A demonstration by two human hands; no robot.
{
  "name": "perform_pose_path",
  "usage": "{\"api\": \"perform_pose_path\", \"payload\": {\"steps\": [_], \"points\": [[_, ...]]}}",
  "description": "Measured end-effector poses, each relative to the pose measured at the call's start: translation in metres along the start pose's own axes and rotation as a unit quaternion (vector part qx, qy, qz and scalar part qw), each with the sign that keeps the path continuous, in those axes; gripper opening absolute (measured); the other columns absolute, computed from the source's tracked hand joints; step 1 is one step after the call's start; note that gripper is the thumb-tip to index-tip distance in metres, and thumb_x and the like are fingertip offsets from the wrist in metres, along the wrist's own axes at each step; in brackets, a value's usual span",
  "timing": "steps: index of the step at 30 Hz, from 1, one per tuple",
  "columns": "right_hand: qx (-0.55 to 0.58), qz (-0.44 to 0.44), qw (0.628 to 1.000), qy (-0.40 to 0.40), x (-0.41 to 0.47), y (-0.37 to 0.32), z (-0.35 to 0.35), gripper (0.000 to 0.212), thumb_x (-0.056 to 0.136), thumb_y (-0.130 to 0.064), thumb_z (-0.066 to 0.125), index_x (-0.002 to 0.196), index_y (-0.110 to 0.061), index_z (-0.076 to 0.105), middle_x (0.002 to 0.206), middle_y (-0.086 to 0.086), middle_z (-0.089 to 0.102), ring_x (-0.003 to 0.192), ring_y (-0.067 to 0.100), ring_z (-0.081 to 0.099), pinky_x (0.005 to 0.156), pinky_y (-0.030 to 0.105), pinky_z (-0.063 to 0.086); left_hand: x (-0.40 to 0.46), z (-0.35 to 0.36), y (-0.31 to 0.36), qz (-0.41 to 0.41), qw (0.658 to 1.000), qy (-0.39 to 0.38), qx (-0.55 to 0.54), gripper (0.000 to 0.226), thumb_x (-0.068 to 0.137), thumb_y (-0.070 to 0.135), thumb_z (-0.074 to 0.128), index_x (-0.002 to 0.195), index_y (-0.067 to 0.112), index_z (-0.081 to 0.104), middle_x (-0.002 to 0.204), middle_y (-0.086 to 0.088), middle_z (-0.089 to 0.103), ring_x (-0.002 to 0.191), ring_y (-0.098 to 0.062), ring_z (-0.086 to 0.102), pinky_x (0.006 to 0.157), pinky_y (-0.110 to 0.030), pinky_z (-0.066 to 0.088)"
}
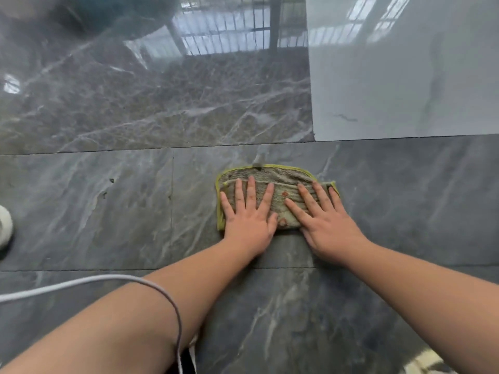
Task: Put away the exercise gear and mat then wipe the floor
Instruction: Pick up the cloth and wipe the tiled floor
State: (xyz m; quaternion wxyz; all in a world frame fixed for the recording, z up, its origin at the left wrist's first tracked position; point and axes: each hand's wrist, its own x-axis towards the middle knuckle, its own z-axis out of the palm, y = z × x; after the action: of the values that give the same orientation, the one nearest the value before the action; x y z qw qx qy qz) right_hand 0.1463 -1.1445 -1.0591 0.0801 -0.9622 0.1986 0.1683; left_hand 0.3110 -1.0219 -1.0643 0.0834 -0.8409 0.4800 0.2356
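A folded grey-green cloth (280, 182) with a yellow hem lies flat on the dark grey marble floor (108, 206), a little above the middle of the view. My left hand (248, 214) presses palm down on the cloth's left half, fingers spread. My right hand (324, 220) presses flat on its right half, fingers spread too. Both arms reach forward from the bottom of the view. No exercise gear or mat is visible.
A white cable (102, 280) loops over my left forearm. A white rounded object (4, 225) pokes in at the left edge. A pale glossy floor panel (405, 90) fills the upper right, and the darker tiles beyond reflect a barred window.
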Motion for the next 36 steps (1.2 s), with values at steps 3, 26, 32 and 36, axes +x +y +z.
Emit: {"api": "perform_pose_path", "payload": {"steps": [3, 26, 32, 36], "points": [[0.011, 0.063, 0.998, -0.008, -0.013, 0.011, 0.004, 0.069, 0.092, -0.045, 0.041, 0.156, -0.032, 0.021, 0.163, 0.012, 0.021, 0.149, 0.041, 0.013, 0.119, 0.059, 0.010, 0.015, -0.007, 0.020, 0.040, 0.999, 0.007, 0.006, 0.070, 0.097, 0.057, 0.020, 0.151, 0.038, -0.020, 0.159, -0.008, -0.029, 0.145, -0.034, -0.029, 0.108, -0.068, -0.018], [0.127, 0.218, 0.967, 0.039, 0.012, 0.053, -0.038, 0.018, 0.085, -0.023, 0.059, 0.103, -0.025, 0.062, 0.106, 0.002, 0.053, 0.105, 0.028, 0.045, 0.091, 0.042, 0.033, 0.045, -0.065, -0.045, 0.085, 0.992, 0.092, -0.017, 0.031, 0.089, 0.027, 0.058, 0.119, 0.026, 0.060, 0.121, 0.002, 0.058, 0.117, -0.024, 0.044, 0.096, -0.041, 0.030], [0.355, 0.215, 0.906, 0.083, 0.008, 0.061, -0.046, 0.012, 0.086, -0.011, 0.063, 0.089, -0.022, 0.061, 0.093, -0.003, 0.060, 0.089, 0.021, 0.053, 0.072, 0.026, 0.031, 0.050, -0.087, -0.069, 0.096, 0.983, 0.035, -0.153, 0.015, 0.087, 0.015, 0.064, 0.099, 0.023, 0.064, 0.102, 0.002, 0.062, 0.105, -0.024, 0.054, 0.091, -0.037, 0.043], [0.416, 0.256, 0.863, 0.129, 0.014, 0.058, -0.052, 0.013, 0.092, -0.011, 0.059, 0.096, -0.022, 0.064, 0.092, -0.003, 0.065, 0.084, 0.018, 0.055, 0.071, 0.025, 0.033, 0.045, -0.094, -0.078, 0.043, 0.947, 0.033, -0.317, 0.021, 0.090, 0.010, 0.066, 0.093, 0.029, 0.060, 0.091, 0.006, 0.062, 0.081, -0.016, 0.058, 0.072, -0.024, 0.041]]}}
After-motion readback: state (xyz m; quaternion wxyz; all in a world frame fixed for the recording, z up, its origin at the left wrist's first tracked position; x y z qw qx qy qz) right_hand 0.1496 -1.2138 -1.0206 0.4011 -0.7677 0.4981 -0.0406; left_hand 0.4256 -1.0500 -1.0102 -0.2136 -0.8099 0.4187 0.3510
